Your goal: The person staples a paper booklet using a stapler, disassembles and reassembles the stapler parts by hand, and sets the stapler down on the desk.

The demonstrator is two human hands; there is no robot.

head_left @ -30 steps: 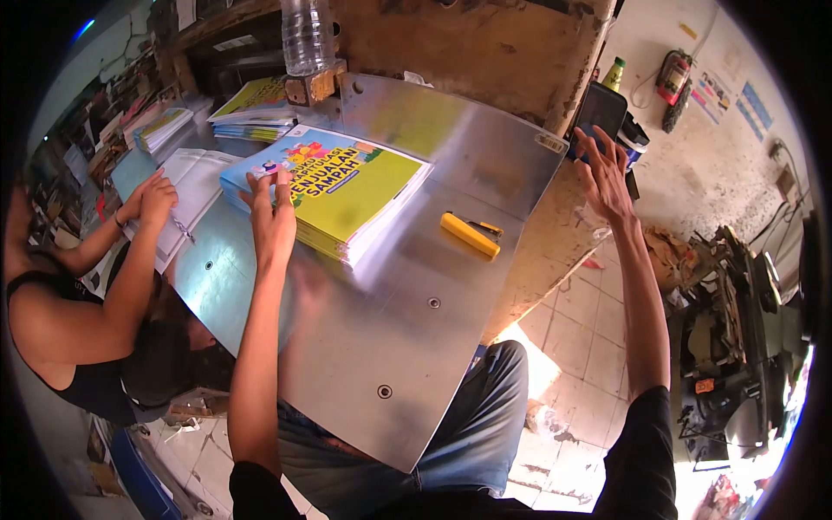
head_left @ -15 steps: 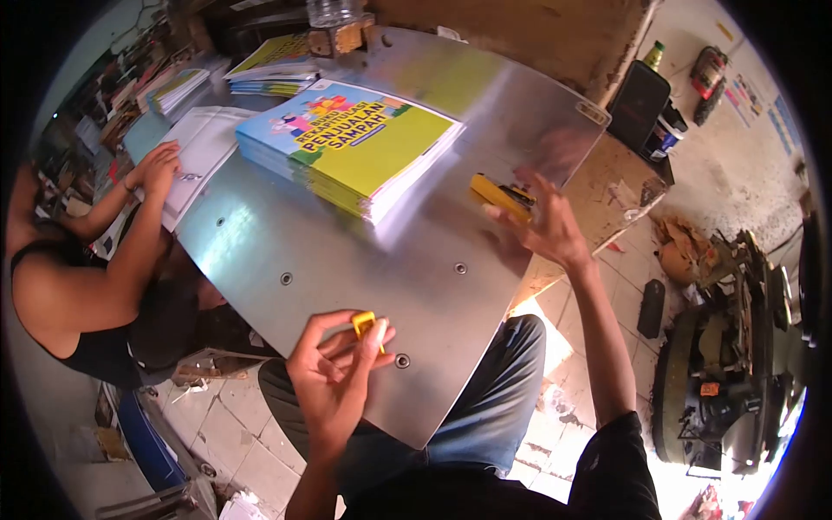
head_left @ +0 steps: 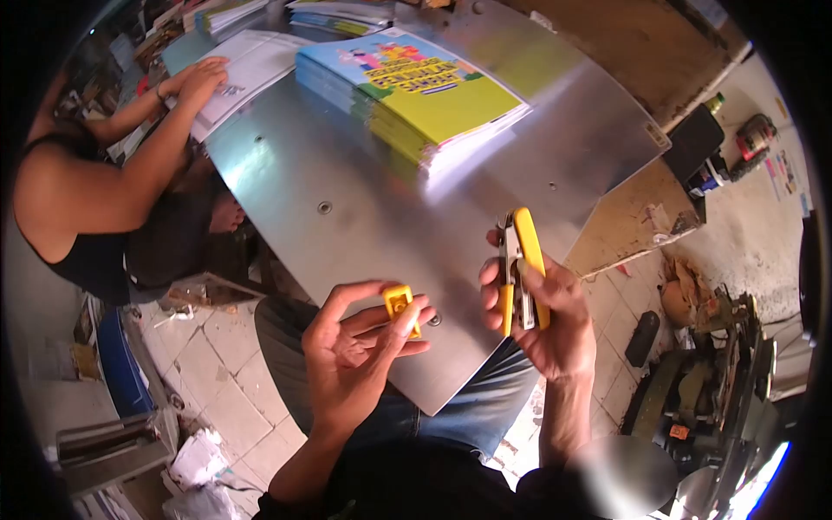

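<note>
Between thumb and fingers, my left hand point(head_left: 360, 347) pinches a small yellow plastic piece point(head_left: 401, 311) above the metal tabletop's near corner. To its right, my right hand point(head_left: 555, 325) grips a yellow stapler point(head_left: 524, 269), held upright with its metal inner parts showing. The two hands are apart, over the near part of the metal tabletop point(head_left: 381, 251). Farther back lies a thick stack of booklets point(head_left: 425, 87) with blue and lime-green covers; neither hand touches it.
At the left, a person in a black top point(head_left: 95, 199) rests both hands on open white pages point(head_left: 251, 74). More booklets point(head_left: 342, 17) lie at the back. A black object point(head_left: 693, 139) stands at the right on a wooden surface point(head_left: 641, 217). Machinery point(head_left: 693, 373) is at the lower right.
My left hand left the booklet stack and came to the near corner with the yellow piece. My right hand took hold of the stapler, lifted it and brought it nearer. The view has shifted.
</note>
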